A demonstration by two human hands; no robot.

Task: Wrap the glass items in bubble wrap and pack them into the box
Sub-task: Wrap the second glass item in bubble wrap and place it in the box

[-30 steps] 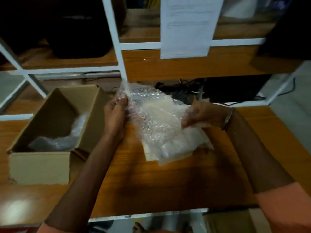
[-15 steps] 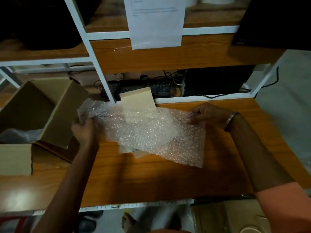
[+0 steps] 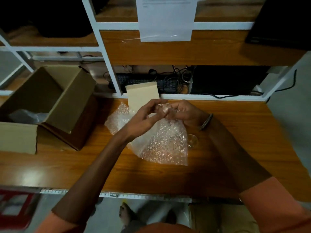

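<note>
A sheet of bubble wrap (image 3: 165, 145) hangs bunched over the middle of the wooden table, its lower part resting on the top. My left hand (image 3: 143, 120) and my right hand (image 3: 183, 112) meet at its upper edge, and both pinch the wrap there. A small clear glass (image 3: 192, 140) stands on the table just right of the wrap, under my right wrist, partly hidden by the sheet. The open cardboard box (image 3: 74, 105) sits at the left, with a wrapped bundle (image 3: 25, 116) inside it.
A beige card (image 3: 143, 94) leans against the shelf frame behind my hands. White shelf posts (image 3: 107, 64), a keyboard and tangled cables (image 3: 168, 81) line the back. A paper sheet (image 3: 165, 19) hangs from the shelf above. Another carton (image 3: 218, 217) sits on the floor.
The wrap was stretched wide between my hands; now my left hand has come right to meet my right hand, gathering the sheet. The glass now shows beside it.
</note>
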